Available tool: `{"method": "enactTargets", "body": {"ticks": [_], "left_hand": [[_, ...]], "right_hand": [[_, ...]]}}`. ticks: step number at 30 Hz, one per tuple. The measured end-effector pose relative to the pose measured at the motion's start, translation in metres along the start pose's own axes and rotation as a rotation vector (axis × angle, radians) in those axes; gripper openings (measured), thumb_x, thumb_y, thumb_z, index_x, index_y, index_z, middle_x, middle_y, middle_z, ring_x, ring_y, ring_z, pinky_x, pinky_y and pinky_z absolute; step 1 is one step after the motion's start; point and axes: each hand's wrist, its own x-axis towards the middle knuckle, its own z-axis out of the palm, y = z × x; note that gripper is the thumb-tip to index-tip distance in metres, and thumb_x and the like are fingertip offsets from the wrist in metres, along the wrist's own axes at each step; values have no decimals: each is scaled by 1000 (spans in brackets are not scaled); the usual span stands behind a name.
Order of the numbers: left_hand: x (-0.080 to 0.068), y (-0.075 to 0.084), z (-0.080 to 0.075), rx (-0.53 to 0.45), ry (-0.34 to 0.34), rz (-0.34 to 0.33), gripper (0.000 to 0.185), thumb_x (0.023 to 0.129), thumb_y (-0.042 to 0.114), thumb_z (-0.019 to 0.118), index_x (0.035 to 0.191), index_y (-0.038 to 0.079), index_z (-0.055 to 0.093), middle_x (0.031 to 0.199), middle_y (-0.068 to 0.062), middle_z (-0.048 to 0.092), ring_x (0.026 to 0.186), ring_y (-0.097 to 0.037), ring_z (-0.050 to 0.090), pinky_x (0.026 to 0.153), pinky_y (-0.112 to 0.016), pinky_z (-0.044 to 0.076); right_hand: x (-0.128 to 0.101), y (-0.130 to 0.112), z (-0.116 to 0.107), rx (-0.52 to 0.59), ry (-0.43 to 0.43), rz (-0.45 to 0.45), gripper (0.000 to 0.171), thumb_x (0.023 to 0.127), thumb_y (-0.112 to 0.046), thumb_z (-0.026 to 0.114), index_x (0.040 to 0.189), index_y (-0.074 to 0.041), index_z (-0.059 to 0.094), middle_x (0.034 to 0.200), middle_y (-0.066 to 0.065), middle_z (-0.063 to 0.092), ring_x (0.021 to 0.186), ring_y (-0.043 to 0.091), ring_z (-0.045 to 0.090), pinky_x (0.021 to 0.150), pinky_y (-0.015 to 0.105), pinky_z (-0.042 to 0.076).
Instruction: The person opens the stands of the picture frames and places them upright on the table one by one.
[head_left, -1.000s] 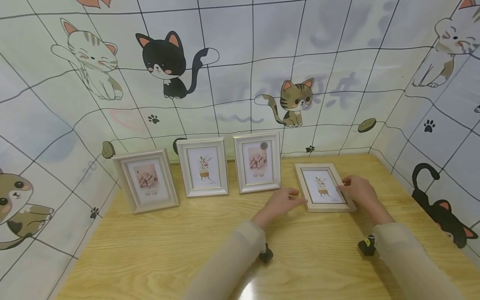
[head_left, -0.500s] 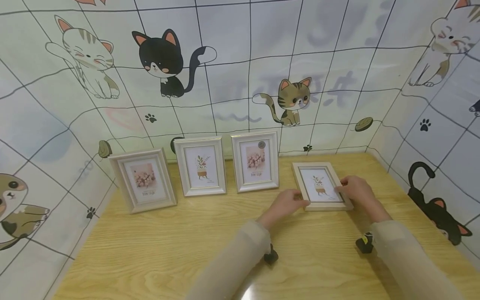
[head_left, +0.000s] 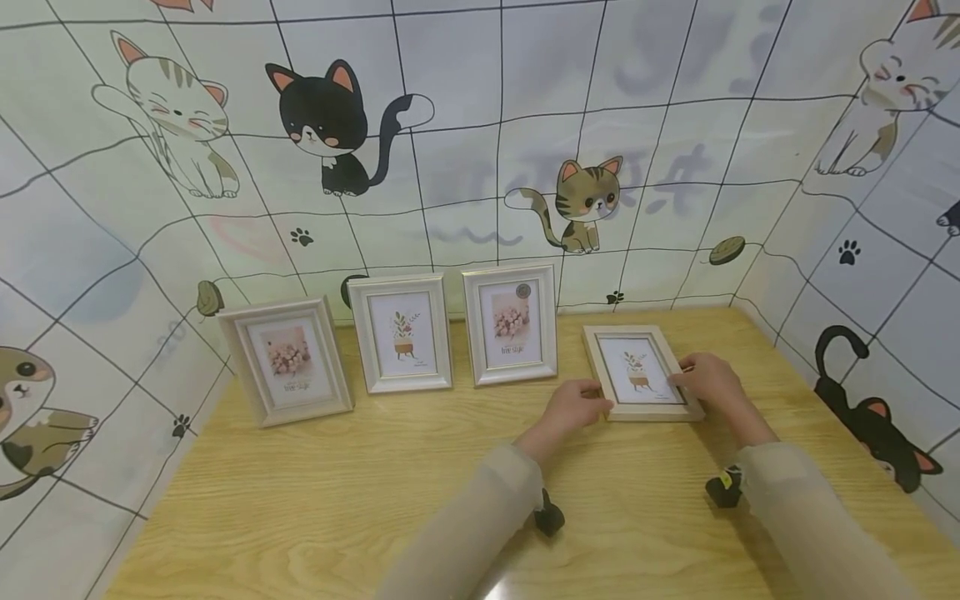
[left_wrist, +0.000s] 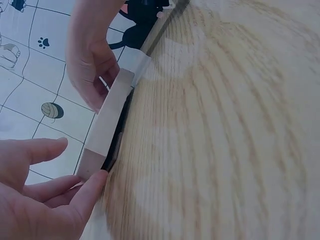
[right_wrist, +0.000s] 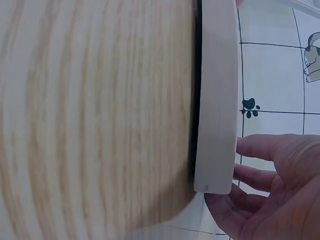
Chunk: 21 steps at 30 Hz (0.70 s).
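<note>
Left hand [head_left: 573, 408] pinches the near-left corner of the picture frame [head_left: 641, 372], lying on the table [head_left: 360, 492] between both hands; right hand [head_left: 708, 382] grips its right edge. We judge it light, rigid, with a breakable glazed front: hold by the side rails.

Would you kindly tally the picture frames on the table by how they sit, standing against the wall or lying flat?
Standing frames: 3 – left frame, middle frame, right standing frame
Flat frame, held between the left hand and right hand: 1
Total: 4
</note>
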Motion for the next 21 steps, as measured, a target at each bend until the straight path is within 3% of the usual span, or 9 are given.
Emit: {"method": "enactTargets", "body": {"ticks": [4, 8, 12, 16, 21], "left_hand": [[1, 0, 0, -78, 58, -3, 43, 87, 8, 74, 128, -1, 62, 127, -16, 66, 94, -23, 72, 79, -28, 63], [2, 0, 0, -112, 134, -15, 34, 87, 5, 74, 119, 0, 64, 124, -15, 68, 88, -22, 73, 74, -27, 63], [3, 0, -1, -83, 161, -25, 31, 86, 2, 75, 115, 0, 64, 119, -14, 68, 82, -21, 73, 72, -25, 62], [3, 1, -3, -10, 186, -28, 35, 85, 2, 76, 118, 1, 63, 117, -13, 68, 73, -17, 70, 66, -22, 60], [3, 1, -7, 36, 196, -33, 37, 84, 2, 76, 119, 3, 63, 115, -12, 67, 68, -14, 66, 64, -22, 58]], "right_hand": [[-1, 0, -4, 44, -19, 1, 51, 95, -20, 61, 130, 16, 51, 132, 40, 51, 112, 49, 54, 93, 55, 50], [0, 2, -6, 136, -68, 8, 53, 96, -19, 61, 134, 16, 48, 127, 39, 53, 96, 34, 60, 79, 37, 55], [0, 4, -7, 242, -126, 18, 55, 97, -17, 61, 136, 18, 43, 121, 35, 56, 83, 15, 60, 69, 24, 54], [-3, 4, -8, 363, -207, 35, 58, 98, -12, 59, 139, 22, 36, 126, 37, 55, 81, 5, 62, 74, 25, 59], [-6, 3, -8, 439, -283, 47, 60, 101, -12, 56, 142, 24, 30, 134, 38, 50, 86, 3, 64, 81, 26, 61]]}}
